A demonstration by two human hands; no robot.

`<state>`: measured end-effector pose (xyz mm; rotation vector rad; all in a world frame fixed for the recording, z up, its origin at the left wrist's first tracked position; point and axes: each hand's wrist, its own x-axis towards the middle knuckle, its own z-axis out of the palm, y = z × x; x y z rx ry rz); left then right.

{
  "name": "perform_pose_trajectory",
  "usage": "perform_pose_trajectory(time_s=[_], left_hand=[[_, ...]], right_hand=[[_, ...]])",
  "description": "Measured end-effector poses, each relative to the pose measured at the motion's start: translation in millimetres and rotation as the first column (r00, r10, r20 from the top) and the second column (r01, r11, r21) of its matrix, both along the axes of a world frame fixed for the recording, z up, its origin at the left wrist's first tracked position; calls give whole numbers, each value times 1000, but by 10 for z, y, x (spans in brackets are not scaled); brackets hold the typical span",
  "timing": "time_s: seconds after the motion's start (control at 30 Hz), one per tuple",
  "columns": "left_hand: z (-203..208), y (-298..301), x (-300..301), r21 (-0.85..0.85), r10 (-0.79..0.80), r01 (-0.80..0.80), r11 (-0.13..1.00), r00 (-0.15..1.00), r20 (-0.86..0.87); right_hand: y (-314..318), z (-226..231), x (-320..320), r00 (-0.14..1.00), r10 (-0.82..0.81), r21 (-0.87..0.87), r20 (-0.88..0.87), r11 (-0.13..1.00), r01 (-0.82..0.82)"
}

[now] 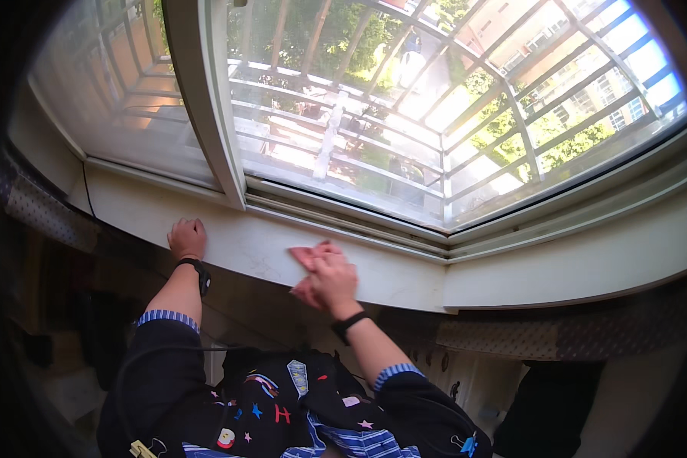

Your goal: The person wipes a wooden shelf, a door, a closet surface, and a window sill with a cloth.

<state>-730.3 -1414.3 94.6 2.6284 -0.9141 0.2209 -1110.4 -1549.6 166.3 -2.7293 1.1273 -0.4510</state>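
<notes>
Though partly beneath the right hand (pixel 336 281), pink cloth (pixel 304 256) visible to its left

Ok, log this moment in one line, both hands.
left hand: curled, on sill | right hand: gripping cloth, over sill | dark bands: both wrists

Daylight fills the barred window (pixel 435 114) — below, perhaps dotted fabric (pixel 588 336) in shadow.
</notes>
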Motion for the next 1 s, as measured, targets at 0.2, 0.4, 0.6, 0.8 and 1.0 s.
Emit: perform_pose_trajectory(time_s=[0.2, 0.4, 0.6, 0.8, 1.0], left_hand=[[255, -255, -202, -18, 15, -14, 1000, 1000, 14], [316, -186, -222, -28, -13, 12, 1000, 1000, -26], [206, -234, -205, -76, -71, 71, 995, 997, 8], [272, -155, -152, -23, -88, 86, 996, 993, -79], [191, -200, -183, -58, -91, 89, 994, 996, -27]], right_hand=[[-734, 73, -2293, 592, -747, -140, -302, 649, 748], [-218, -71, -471, 624, -756, -187, -197, 654, 733], [672, -88, 1922, 995, -95, -102, 2, 990, 95], [242, -5, 767, 899, -434, -92, -62, 899, 427], [-129, 321, -220, 232, -950, 117, -210, 211, 970]])
